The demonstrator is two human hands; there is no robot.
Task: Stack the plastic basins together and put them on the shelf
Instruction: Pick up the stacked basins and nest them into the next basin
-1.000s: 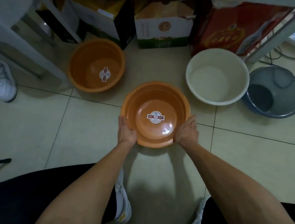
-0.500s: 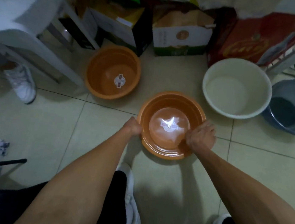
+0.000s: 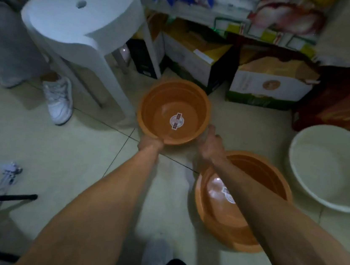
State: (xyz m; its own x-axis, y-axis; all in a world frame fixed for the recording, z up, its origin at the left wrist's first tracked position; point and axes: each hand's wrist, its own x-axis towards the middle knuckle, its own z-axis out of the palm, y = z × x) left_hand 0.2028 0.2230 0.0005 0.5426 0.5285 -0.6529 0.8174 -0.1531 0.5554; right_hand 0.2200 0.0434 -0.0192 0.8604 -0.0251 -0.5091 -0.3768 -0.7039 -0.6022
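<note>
Left hand (image 3: 149,144) is closing its grip on the near rim of the far orange basin (image 3: 174,110), which is sitting on the tiled floor (image 3: 60,158) and holding only a round sticker (image 3: 176,121). Right hand (image 3: 211,143) is reaching beside the same rim, fingers spread, gripping nothing. Below the right forearm, the near orange basins (image 3: 235,223) are lying nested one inside another. The white basin (image 3: 330,167) is sitting further right, with no contents visible. Behind, cardboard boxes (image 3: 270,82) are standing under the shelf (image 3: 206,15), beside a white stool (image 3: 79,21).
</note>
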